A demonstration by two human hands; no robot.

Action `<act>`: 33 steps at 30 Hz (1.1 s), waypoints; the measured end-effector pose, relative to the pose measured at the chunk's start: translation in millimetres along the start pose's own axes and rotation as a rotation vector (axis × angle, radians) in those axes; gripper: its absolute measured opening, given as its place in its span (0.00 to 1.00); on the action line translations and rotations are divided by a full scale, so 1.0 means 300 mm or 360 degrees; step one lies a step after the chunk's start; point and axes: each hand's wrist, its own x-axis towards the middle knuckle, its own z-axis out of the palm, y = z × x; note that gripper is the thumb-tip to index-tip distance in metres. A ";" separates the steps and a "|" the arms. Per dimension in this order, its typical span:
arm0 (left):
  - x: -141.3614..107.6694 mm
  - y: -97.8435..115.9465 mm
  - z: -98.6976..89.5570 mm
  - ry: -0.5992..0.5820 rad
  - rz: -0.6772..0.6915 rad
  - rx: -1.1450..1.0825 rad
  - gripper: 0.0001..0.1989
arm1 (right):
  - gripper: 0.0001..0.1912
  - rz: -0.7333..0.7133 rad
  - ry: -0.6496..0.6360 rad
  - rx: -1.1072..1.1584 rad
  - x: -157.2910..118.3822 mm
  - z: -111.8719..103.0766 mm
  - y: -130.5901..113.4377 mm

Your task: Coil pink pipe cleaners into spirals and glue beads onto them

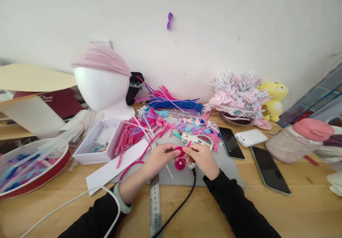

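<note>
My left hand (162, 158) pinches a deep-pink fuzzy chenille-stem piece (179, 151) from the left, above the middle of the mat. From the other side, my right hand (202, 158) has its thumb and fingers closed on the same piece, with a short pink end sticking up by the fingertips. Just below hangs or lies a round pink coil (180, 164) with a small pale bead at its centre; whether it is joined to the held piece I cannot tell. Partly hidden behind my right hand is a white device with a black cable (188, 195).
A steel ruler (155, 206) lies in front on the grey mat (224, 172). Chenille stems (173, 104) are heaped behind. Left stand a white box (92, 157), a red tub (57, 172) and a foam head (103, 88). Phones (269, 170) and a lidded bottle (291, 143) are right.
</note>
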 end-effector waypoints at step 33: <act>0.051 -0.053 -0.066 0.0723 0.0121 -0.0649 0.08 | 0.07 0.0107 0.0313 0.1155 -0.005 -0.032 0.035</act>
